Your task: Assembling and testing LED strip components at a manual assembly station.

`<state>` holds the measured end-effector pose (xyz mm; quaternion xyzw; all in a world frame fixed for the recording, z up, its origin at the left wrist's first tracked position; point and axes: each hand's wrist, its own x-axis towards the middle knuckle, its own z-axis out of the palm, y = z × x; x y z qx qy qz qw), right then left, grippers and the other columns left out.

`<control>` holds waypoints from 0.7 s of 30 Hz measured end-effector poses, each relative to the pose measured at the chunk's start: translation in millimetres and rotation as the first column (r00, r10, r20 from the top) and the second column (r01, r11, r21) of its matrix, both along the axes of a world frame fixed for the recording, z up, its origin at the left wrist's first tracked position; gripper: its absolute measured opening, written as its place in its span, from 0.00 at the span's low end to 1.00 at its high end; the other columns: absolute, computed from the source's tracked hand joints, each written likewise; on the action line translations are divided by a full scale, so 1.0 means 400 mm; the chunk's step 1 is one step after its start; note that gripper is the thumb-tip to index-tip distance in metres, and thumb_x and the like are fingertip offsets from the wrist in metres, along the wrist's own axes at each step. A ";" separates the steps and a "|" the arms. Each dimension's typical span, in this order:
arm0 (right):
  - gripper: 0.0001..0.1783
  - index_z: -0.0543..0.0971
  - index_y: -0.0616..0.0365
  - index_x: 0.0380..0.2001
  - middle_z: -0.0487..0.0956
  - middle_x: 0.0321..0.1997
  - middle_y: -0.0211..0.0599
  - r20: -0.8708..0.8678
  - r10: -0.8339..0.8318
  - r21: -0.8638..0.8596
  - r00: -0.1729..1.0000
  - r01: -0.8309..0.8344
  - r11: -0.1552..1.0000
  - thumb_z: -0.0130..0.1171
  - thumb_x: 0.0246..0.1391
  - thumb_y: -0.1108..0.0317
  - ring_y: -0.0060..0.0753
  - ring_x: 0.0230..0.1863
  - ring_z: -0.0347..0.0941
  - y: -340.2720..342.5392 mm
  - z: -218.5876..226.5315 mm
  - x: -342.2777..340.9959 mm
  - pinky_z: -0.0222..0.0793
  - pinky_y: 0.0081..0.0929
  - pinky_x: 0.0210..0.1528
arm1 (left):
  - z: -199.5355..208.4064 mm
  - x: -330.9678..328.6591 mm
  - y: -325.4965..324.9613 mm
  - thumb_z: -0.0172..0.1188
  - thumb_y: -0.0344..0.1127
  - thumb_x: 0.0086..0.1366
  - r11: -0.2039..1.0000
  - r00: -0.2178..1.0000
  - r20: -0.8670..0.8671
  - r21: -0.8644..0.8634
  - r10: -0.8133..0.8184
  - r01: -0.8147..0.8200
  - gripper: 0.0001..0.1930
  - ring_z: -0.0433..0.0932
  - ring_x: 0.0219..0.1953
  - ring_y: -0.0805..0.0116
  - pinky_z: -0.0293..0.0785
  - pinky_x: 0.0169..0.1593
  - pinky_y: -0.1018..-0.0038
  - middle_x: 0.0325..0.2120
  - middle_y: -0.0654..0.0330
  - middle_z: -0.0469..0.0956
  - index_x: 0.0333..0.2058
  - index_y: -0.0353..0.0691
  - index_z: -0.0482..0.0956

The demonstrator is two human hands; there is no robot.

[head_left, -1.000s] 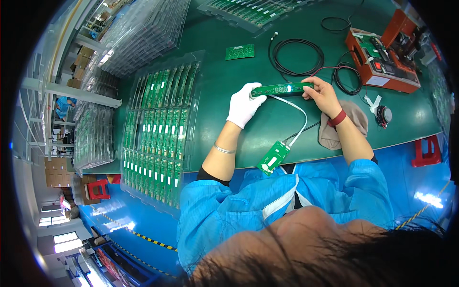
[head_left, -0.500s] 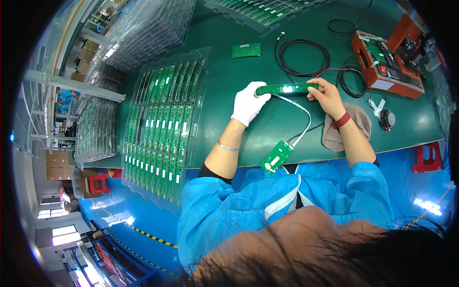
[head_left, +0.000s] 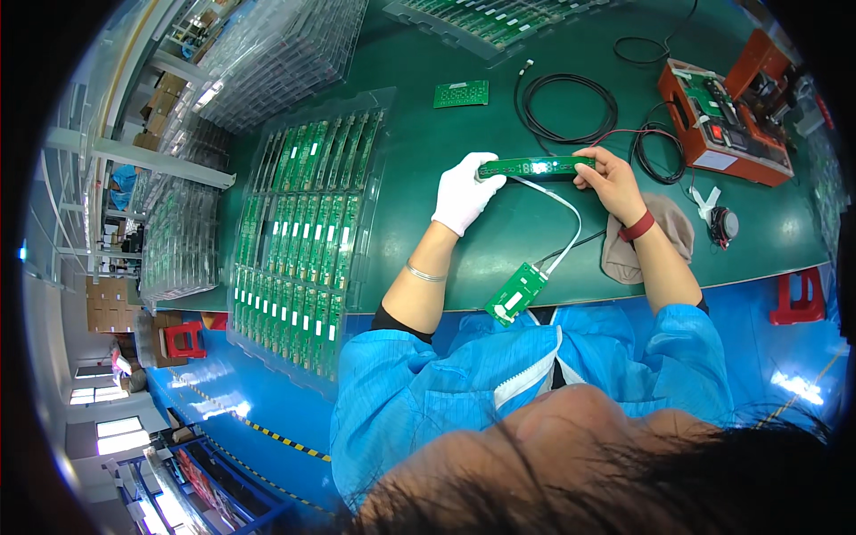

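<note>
Between my hands is a long, narrow circuit board (head_left: 544,168) with white lit display segments. My left hand (head_left: 465,193), in a white glove, grips its left end. Bare and with a red band at the wrist, my right hand (head_left: 610,181) pinches the right end between thumb and fingers. A white ribbon cable (head_left: 571,209) runs from the board down to a smaller green circuit board (head_left: 518,293) at the table's near edge. A dark wire also reaches that smaller board.
Left of my arms lies a clear tray (head_left: 308,192) filled with narrow green boards. Stacked clear trays (head_left: 281,62) stand behind it. A separate green board (head_left: 461,94), coiled black cable (head_left: 568,107), orange test fixture (head_left: 724,134), brown cloth cap (head_left: 655,241) and small round speaker-like part (head_left: 723,225) lie on the table.
The lit segments on the held board show a different pattern and look less bright. Both hands keep nearly the same place and grip.
</note>
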<state>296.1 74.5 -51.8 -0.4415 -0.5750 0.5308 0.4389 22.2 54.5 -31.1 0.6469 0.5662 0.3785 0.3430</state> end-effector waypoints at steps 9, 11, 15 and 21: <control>0.17 0.73 0.61 0.54 0.80 0.34 0.37 -0.140 0.099 -0.056 0.985 -0.107 0.993 0.47 0.63 0.73 0.24 0.34 0.77 0.000 0.005 0.008 0.72 0.16 0.41 | -0.016 -0.018 0.010 0.65 0.28 0.54 0.999 1.000 0.012 0.031 0.011 -0.012 0.19 0.72 0.21 0.75 0.70 0.28 0.80 0.25 0.61 0.79 0.46 0.37 0.77; 0.18 0.72 0.61 0.55 0.81 0.36 0.38 -0.129 0.122 -0.064 0.984 -0.131 0.989 0.46 0.64 0.73 0.24 0.36 0.77 0.008 -0.011 0.030 0.72 0.17 0.42 | -0.016 -0.010 0.011 0.65 0.28 0.54 0.999 1.000 -0.006 0.051 -0.001 0.001 0.19 0.70 0.21 0.77 0.68 0.27 0.81 0.24 0.62 0.76 0.47 0.36 0.77; 0.18 0.72 0.61 0.56 0.81 0.36 0.39 -0.108 0.132 -0.056 0.985 -0.138 0.989 0.45 0.64 0.73 0.25 0.36 0.78 0.007 -0.009 0.025 0.73 0.17 0.43 | -0.006 -0.011 0.005 0.65 0.28 0.54 1.000 1.000 -0.001 0.028 0.007 -0.007 0.19 0.69 0.21 0.78 0.67 0.27 0.82 0.23 0.63 0.75 0.47 0.36 0.78; 0.18 0.72 0.61 0.55 0.80 0.36 0.39 -0.084 0.138 -0.029 0.987 -0.141 0.990 0.45 0.64 0.74 0.25 0.36 0.77 0.010 0.001 0.006 0.73 0.18 0.43 | -0.005 -0.024 0.004 0.65 0.29 0.53 0.999 0.999 -0.041 0.015 0.031 -0.030 0.19 0.72 0.21 0.75 0.70 0.28 0.80 0.25 0.61 0.78 0.46 0.37 0.78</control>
